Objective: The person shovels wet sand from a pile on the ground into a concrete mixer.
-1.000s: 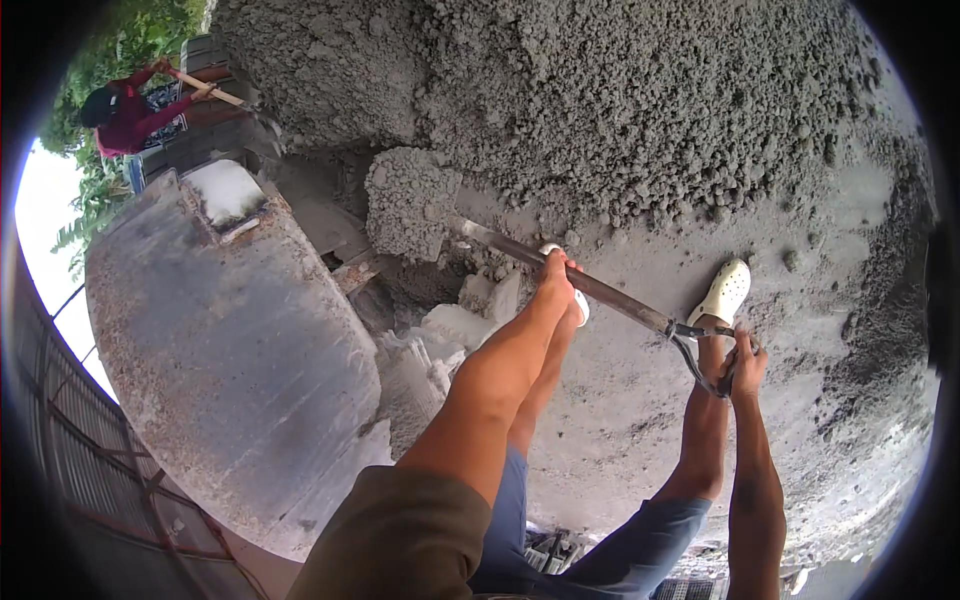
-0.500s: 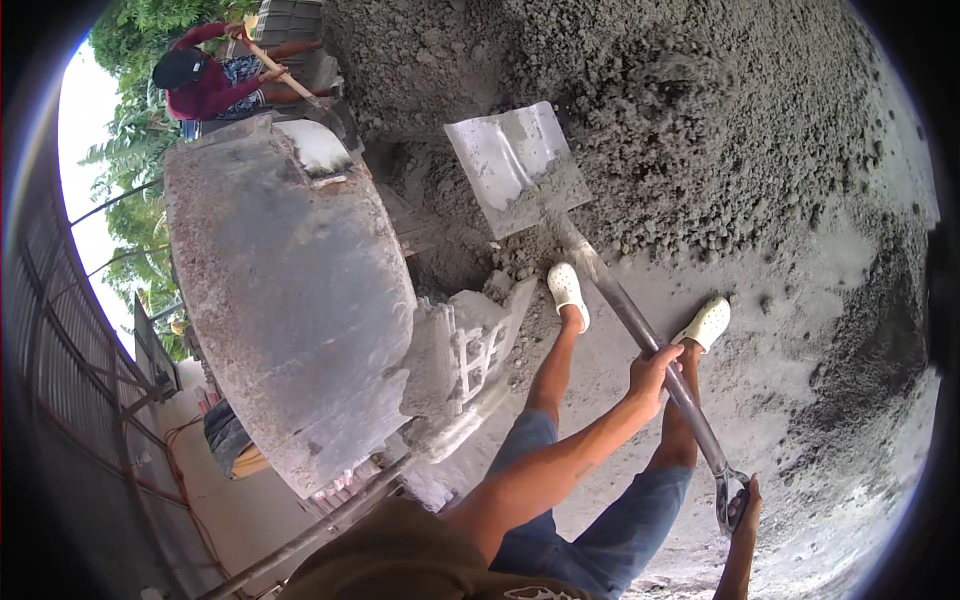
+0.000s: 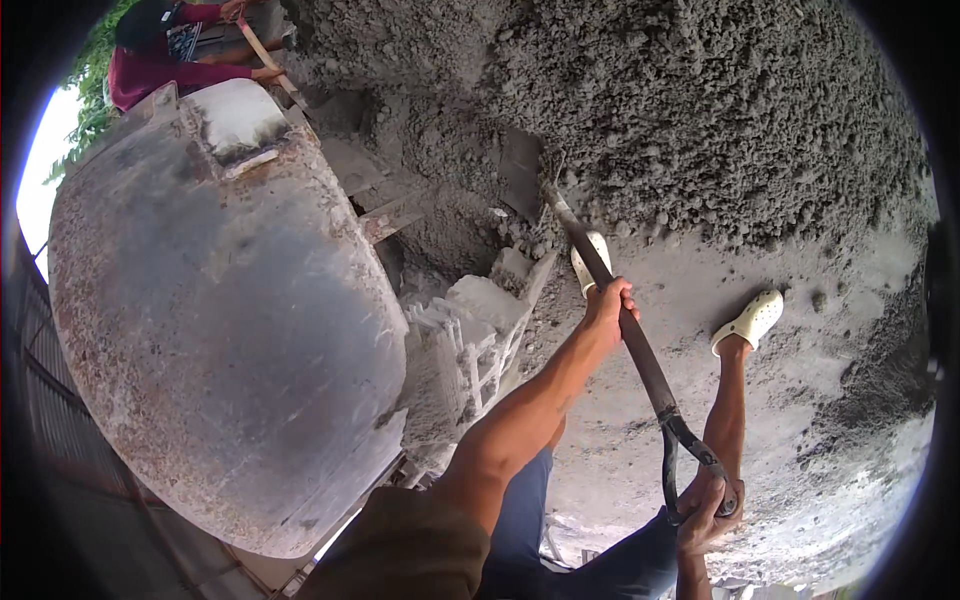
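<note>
A shovel slants across the middle, its dark shaft running from lower right to upper left. My left hand is wrapped round the middle of the shaft. Near the bottom, my right hand grips the black D-shaped handle at the shaft's end. The shovel blade is down at the left edge of the large grey heap of gravelly mix; part of the blade shows, grey against the grey mix.
A big rusty metal drum fills the left side. Broken concrete blocks lie beside it. Beyond the drum, a person in a maroon top holds a wooden-handled tool. My feet in white clogs stand on dusty floor.
The shovel blade has dropped from above the mix, where its pale face showed, down into the heap's edge. My right hand has moved lower and left; the drum looks larger and closer.
</note>
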Demonstrator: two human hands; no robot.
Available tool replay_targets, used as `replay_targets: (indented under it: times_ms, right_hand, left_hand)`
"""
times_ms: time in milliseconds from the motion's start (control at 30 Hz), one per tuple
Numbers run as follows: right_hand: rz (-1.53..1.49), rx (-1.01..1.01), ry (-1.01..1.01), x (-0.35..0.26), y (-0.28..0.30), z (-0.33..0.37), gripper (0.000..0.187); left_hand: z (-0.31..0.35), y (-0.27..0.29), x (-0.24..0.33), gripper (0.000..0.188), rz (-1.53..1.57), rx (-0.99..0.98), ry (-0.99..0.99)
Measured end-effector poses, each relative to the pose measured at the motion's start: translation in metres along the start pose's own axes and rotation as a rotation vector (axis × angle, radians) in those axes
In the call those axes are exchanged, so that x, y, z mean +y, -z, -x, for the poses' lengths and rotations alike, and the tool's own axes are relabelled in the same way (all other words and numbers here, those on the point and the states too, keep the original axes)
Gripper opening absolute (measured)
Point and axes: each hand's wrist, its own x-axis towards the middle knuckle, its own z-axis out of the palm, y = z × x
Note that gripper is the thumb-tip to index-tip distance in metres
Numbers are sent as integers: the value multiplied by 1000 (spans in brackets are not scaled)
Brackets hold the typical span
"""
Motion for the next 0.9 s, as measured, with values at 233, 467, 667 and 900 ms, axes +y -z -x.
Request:
replay_targets:
  times_ms: [233, 467, 667, 900]
  right_hand:
    - [-422, -159, -270, 44, -309, -90, 30]
    - [-573, -260, -371, 146, -293, -217, 30]
    - [-594, -360, -393, 33, -245, -180, 30]
    - [-562, -241, -430, -12, -149, -123, 29]
  left_hand:
    - [-153, 93, 290, 22, -163, 192, -282]
    - [-176, 56, 133, 52, -244, -139, -95]
    - [-94, 51, 177, 84, 57, -241, -198]
    - [-126, 44, 207, 57, 123, -25, -157]
